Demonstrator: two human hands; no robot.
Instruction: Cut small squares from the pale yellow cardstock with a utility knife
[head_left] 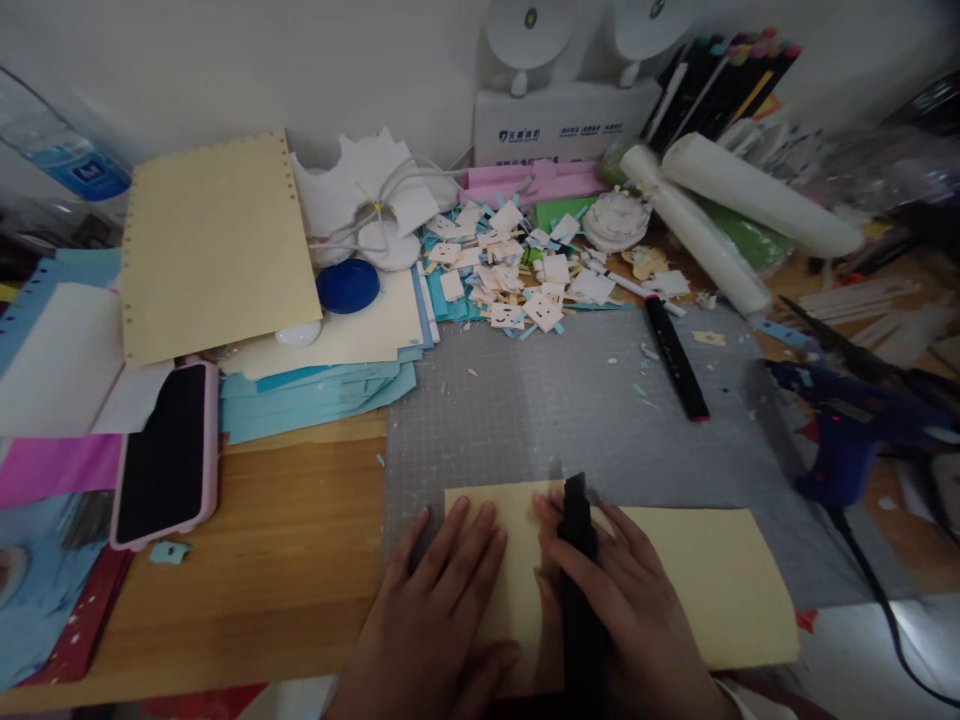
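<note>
A cream-yellow paper sheet (pixel 720 580) lies across the front edge of the grey cutting mat (pixel 525 410). On the sheet's left part my left hand (pixel 442 590) rests flat, its fingers spread. My right hand (pixel 622 580), to the right of it, has its fingers around a long black tool (pixel 581 610) that stretches from the mat toward the bottom edge of the view. The tool lies over the paper. Its exact kind is hard to make out in the dim light.
A black marker (pixel 675 360) lies on the mat's right half, left of a blue glue gun (pixel 840 430) with a cable. Small paper pieces (pixel 517 265) are heaped at the back. A phone (pixel 169 450) and paper sheets (pixel 217 240) are at the left.
</note>
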